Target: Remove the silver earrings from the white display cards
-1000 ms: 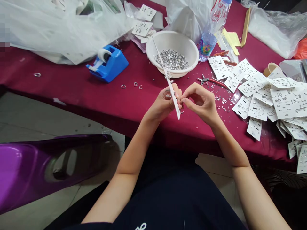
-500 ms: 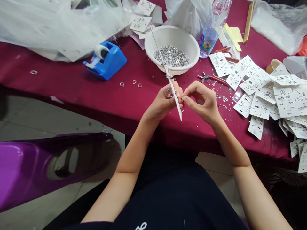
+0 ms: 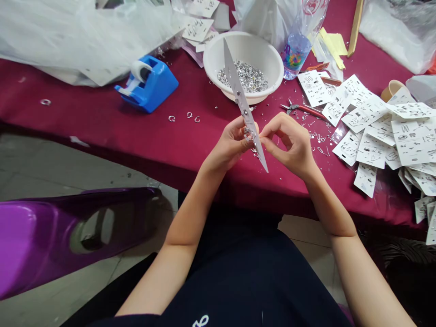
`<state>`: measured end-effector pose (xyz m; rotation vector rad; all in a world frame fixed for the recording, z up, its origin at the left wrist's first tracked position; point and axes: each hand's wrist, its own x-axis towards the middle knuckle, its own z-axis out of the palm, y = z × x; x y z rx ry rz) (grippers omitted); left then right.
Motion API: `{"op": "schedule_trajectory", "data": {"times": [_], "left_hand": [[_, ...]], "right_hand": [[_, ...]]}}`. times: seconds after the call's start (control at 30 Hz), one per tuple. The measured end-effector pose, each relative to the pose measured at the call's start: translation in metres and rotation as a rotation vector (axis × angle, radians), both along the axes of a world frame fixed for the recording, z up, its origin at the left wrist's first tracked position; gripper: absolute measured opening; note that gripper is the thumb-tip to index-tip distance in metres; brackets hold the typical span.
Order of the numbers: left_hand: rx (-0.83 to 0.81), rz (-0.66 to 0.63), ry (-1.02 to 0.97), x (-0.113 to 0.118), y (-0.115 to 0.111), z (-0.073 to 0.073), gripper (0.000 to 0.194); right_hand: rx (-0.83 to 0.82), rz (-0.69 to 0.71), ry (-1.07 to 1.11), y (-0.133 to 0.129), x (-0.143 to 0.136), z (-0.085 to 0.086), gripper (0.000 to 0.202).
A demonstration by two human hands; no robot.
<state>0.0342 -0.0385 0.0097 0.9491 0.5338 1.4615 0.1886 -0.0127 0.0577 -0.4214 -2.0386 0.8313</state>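
Observation:
My left hand (image 3: 235, 140) is closed on a white earring card (image 3: 241, 97), which stands tilted on its edge in front of the bowl. Small silver earrings (image 3: 250, 133) sit on the face turned to the left. At the card's right side, my right hand (image 3: 288, 141) pinches with thumb and forefinger close against its back. Whatever lies between those fingertips is too small to make out. Behind the card is a white bowl (image 3: 272, 56) holding a heap of small silver jewellery pieces (image 3: 250, 75).
A blue tape dispenser (image 3: 153, 84) stands left of the bowl, with loose silver rings (image 3: 189, 115) before it. Red-handled pliers (image 3: 306, 110), a bottle (image 3: 297, 50) and many filled cards (image 3: 371, 118) lie to the right. A purple stool (image 3: 30, 245) is at the lower left.
The card has turned so that more of its left face with the earrings shows. My right hand stays pinched at the card's back, having barely moved.

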Motion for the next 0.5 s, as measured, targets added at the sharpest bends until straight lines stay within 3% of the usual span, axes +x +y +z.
{"op": "schedule_trajectory", "data": {"times": [0.23,0.5], "left_hand": [[-0.097,0.092,-0.029,0.0035,-0.0023,0.0017,0.052],[-0.055,0.132,-0.004,0.0039,-0.0017,-0.0029,0.056]], "right_hand": [[-0.350,0.078,0.045,0.0040,0.0023,-0.0058,0.022],[-0.434,0.132,0.018,0.0077,0.0037,-0.0078,0.033]]}}
